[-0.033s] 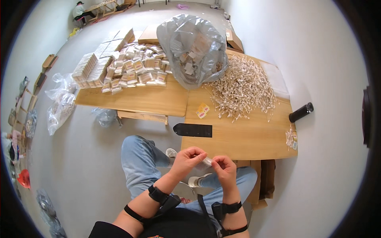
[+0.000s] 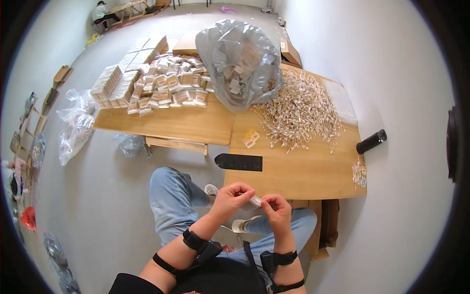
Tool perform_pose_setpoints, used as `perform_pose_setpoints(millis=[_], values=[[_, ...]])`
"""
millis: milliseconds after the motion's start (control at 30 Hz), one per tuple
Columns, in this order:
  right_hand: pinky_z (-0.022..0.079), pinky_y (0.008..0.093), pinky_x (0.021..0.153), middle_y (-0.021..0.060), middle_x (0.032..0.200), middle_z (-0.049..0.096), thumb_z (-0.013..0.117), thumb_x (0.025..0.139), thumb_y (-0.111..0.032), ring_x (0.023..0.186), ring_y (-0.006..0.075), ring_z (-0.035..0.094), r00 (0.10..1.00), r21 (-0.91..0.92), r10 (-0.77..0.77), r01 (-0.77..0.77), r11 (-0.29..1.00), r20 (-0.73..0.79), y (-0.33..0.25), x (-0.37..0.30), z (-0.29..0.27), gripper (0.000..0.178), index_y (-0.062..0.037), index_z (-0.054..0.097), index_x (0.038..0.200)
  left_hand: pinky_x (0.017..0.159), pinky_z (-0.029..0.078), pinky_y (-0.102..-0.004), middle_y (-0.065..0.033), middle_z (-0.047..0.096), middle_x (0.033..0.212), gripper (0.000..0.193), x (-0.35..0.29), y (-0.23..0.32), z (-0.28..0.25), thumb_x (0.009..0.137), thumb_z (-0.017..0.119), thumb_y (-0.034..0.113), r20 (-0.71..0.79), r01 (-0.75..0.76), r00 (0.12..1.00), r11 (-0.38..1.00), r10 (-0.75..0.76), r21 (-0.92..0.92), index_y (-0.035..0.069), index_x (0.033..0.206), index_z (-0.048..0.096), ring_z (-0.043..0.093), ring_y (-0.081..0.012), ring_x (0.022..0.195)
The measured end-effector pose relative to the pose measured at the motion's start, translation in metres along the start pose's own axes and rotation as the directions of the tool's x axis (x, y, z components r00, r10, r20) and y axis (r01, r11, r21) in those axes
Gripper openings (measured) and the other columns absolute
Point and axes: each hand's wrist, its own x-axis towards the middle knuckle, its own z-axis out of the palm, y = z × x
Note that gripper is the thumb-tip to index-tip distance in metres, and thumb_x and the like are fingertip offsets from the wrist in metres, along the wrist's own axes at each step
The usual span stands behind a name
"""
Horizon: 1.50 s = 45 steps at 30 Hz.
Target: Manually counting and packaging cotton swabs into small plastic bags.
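Over my lap, just off the table's near edge, a small clear plastic bag (image 2: 251,204) is stretched between both hands. My left hand (image 2: 232,200) pinches one side of it between thumb and fingers. The other side is gripped by the closed fingertips of my right hand (image 2: 277,211). Glare and the fingers hide what the bag contains, if anything. Ahead on the table lies a loose heap of cotton swabs (image 2: 303,112). A black flat strip with one pointed end (image 2: 239,162) and some yellow-and-white cards (image 2: 250,138) rest nearer to me.
Filled swab packets (image 2: 171,83) and stacked packets (image 2: 105,86) cover the far left of the table (image 2: 166,117). A large grey plastic bag (image 2: 237,63) with paper scraps stands behind. At right are a black cylinder (image 2: 372,141) and several swabs (image 2: 357,174). Another person (image 2: 101,14) sits far off.
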Motion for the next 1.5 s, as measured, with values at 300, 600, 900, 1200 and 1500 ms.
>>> perform_pose_setpoints(millis=[300,600,900,1200,1500], values=[[0.048,0.0207,0.072,0.0031,0.09,0.065,0.065,0.09,-0.002,0.078,0.008,0.06,0.997,-0.031,-0.068,0.067,0.997,-0.031,0.0,-0.007,0.003,0.005,0.0014,0.062,0.092,0.069,0.046,-0.0205,0.0015,0.065,0.085,0.014,-0.01,0.006,-0.002,0.09,0.069,0.015,-0.031,0.078,0.996,0.996,-0.08,-0.039,0.001,0.093,0.068,0.057,-0.0047,0.077],[0.05,0.0268,0.079,0.0109,0.092,0.065,0.067,0.089,-0.004,0.089,0.0185,0.064,0.974,-0.156,-0.225,0.22,0.963,-0.017,-0.001,-0.008,0.001,0.009,0.002,0.061,0.086,0.069,0.046,-0.02,0.0013,0.065,0.084,0.011,-0.012,-0.001,-0.001,0.088,0.071,0.013,-0.014,0.001,1.0,0.999,-0.001,-0.05,0.001,0.09,0.068,0.057,-0.0047,0.076],[0.047,0.0358,0.09,0.0129,0.095,0.065,0.07,0.084,-0.004,0.101,0.0274,0.063,0.959,-0.405,-0.282,0.265,0.875,0.018,-0.006,-0.005,0.013,0.009,-0.0012,0.062,0.089,0.068,0.047,-0.023,-0.0048,0.066,0.081,0.013,-0.013,-0.004,0.015,0.083,0.074,0.011,0.014,-0.201,0.978,0.932,0.206,0.302,-0.001,0.082,0.069,0.061,-0.0092,0.076],[0.048,0.0368,0.088,0.012,0.093,0.065,0.07,0.083,-0.006,0.101,0.0292,0.063,0.942,-0.458,-0.323,0.328,0.826,0.093,-0.006,-0.006,0.015,0.009,-0.0017,0.063,0.087,0.066,0.048,-0.0234,-0.0044,0.067,0.079,0.013,-0.023,0.0,0.011,0.082,0.074,0.012,-0.059,-0.155,0.982,0.951,0.177,0.266,-0.001,0.082,0.07,0.06,-0.0086,0.072],[0.048,0.036,0.086,0.0124,0.09,0.065,0.071,0.082,-0.006,0.097,0.0282,0.064,0.931,-0.471,-0.364,0.33,0.818,0.021,-0.008,-0.005,0.003,0.009,-0.0016,0.064,0.084,0.065,0.047,-0.0228,-0.0033,0.066,0.078,0.016,-0.017,0.007,0.006,0.083,0.075,0.014,-0.115,-0.129,0.98,0.961,0.161,0.244,-0.001,0.081,0.07,0.059,-0.0073,0.072]])
